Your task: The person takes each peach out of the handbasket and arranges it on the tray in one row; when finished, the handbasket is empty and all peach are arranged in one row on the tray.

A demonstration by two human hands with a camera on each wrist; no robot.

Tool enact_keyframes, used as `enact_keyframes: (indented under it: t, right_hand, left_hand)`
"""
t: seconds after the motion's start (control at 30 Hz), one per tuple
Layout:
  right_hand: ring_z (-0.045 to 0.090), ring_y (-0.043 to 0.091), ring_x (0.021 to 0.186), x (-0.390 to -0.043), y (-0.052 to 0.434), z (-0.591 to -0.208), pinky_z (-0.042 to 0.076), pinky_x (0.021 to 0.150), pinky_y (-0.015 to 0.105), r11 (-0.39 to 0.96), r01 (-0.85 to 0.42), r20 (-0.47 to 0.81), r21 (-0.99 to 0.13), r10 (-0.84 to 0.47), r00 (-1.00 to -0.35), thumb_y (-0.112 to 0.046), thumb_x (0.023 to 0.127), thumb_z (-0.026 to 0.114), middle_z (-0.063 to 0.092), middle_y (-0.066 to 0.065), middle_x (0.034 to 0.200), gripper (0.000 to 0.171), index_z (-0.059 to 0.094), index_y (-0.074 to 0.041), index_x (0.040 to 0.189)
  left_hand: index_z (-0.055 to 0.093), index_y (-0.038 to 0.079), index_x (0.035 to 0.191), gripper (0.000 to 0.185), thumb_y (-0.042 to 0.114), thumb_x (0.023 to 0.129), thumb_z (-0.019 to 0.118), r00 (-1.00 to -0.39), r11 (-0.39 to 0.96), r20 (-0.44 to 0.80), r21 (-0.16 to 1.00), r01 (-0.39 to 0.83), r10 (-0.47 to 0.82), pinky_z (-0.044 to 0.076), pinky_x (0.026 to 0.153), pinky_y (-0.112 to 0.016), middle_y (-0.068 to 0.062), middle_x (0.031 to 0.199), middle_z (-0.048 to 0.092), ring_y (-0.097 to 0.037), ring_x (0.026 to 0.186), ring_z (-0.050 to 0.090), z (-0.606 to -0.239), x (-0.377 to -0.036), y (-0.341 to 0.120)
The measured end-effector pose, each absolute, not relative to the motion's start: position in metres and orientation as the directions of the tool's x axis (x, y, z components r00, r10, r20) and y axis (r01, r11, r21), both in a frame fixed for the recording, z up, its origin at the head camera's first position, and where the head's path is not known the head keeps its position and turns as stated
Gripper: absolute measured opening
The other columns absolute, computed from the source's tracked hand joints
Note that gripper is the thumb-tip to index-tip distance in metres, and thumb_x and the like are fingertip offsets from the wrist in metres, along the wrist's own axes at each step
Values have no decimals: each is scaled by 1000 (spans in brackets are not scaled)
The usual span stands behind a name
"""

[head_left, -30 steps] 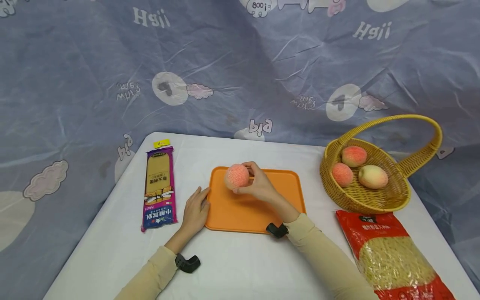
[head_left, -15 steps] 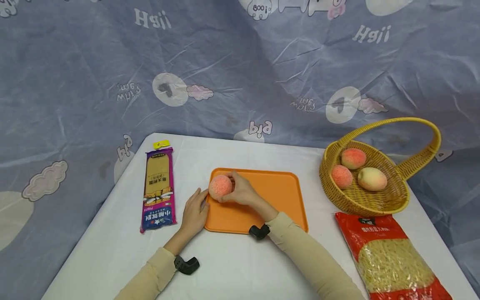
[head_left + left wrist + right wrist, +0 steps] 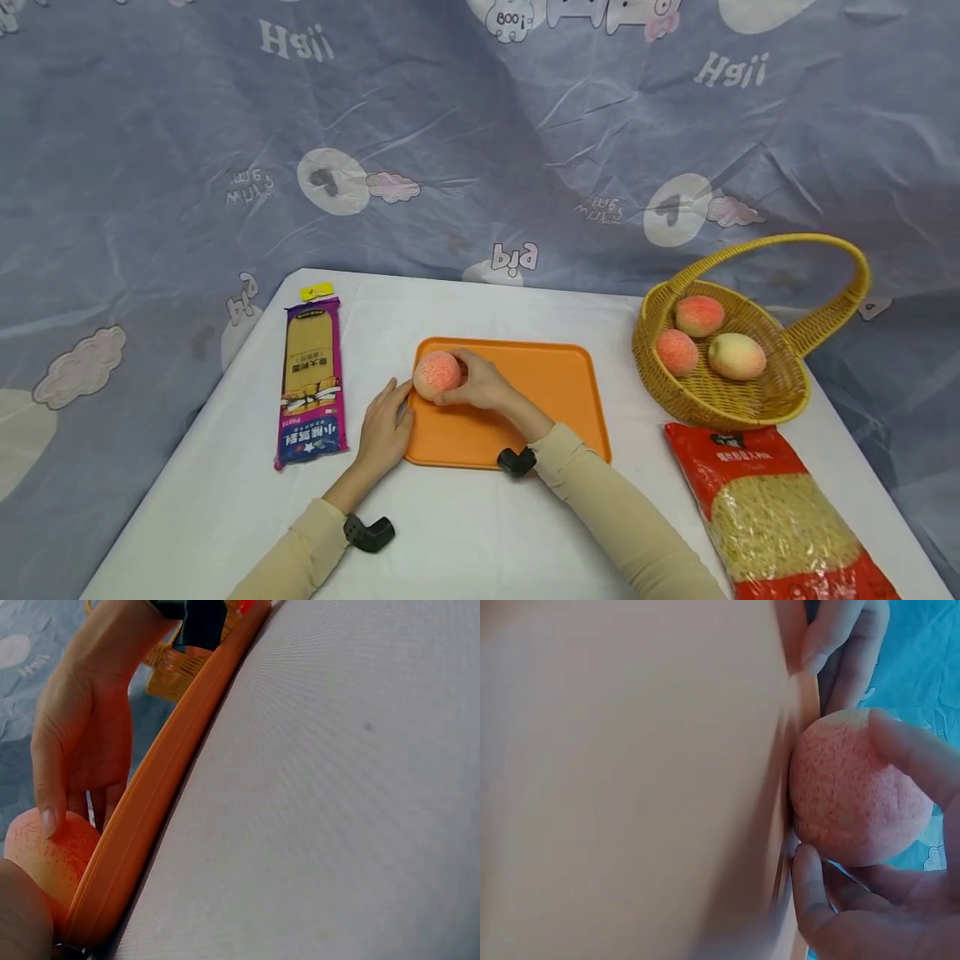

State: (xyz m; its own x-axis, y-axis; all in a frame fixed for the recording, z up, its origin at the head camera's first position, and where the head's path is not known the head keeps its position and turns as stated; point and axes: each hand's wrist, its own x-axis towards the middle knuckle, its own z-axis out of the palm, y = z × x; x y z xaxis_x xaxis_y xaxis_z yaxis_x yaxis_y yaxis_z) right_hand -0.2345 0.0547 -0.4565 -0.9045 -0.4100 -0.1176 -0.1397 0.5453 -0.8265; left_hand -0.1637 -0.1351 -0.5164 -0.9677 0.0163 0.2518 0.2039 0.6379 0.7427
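My left forearm runs up from the near table edge. My left hand (image 3: 387, 425) lies flat on the white table (image 3: 465, 533), fingers straight and together, their tips touching the left rim of the orange tray (image 3: 555, 387). My right forearm crosses the tray's near edge from the right, the wrist bent leftward. My right hand (image 3: 483, 385) curls around the peach (image 3: 437, 374), which sits at the tray's far-left corner, against the rim.

The peach is nearly round; no long axis or pointing direction can be determined.

The right wrist view shows what the head view hides: the thumb and fingers (image 3: 907, 750) wrap the peach (image 3: 855, 787) from opposite sides, and it presses against the tray wall. The left wrist view shows the tray rim (image 3: 157, 795) edge-on, with the peach (image 3: 52, 855) just inside it under a fingertip.

Farther left lies a purple pasta packet (image 3: 311, 379), lengthwise away from me. At right lies a red noodle bag (image 3: 780, 517); beyond it, a yellow wicker basket (image 3: 675, 392) holds three peaches (image 3: 735, 356).
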Motion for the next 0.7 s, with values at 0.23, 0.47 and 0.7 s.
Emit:
enact_keyframes:
  t: [0.23, 0.47, 0.7]
  right_hand:
    - [54, 30, 127, -226, 68, -444, 48, 105, 42, 529, -125, -124, -839, -410, -904, -22, 70, 88, 53, 14, 142, 91, 41, -4, 146]
    - [51, 32, 131, -194, 111, -402, 43, 109, 48, 472, -162, -17, -866, -354, -935, -20, 75, 84, 50, 12, 146, 78, 48, -8, 142]
    - [58, 27, 121, -161, 180, -361, 48, 103, 41, 422, -317, 260, -849, -188, -947, -13, 79, 81, 61, 13, 133, 58, 59, -5, 132]
  left_hand:
    - [54, 2, 138, 45, 7, 92, 56, -966, 636, 257, 742, 212, 22, 25, 114, -64, -21, 144, 51, -42, 141, 36, -516, -163, -134]
    - [54, 1, 137, 45, 5, 92, 56, -961, 642, 277, 733, 223, 18, 25, 114, -63, -21, 142, 52, -42, 140, 36, -519, -163, -134]
    - [53, 1, 138, 45, 6, 93, 56, -966, 646, 258, 734, 209, 20, 24, 115, -63, -20, 144, 51, -42, 141, 35, -517, -163, -133]
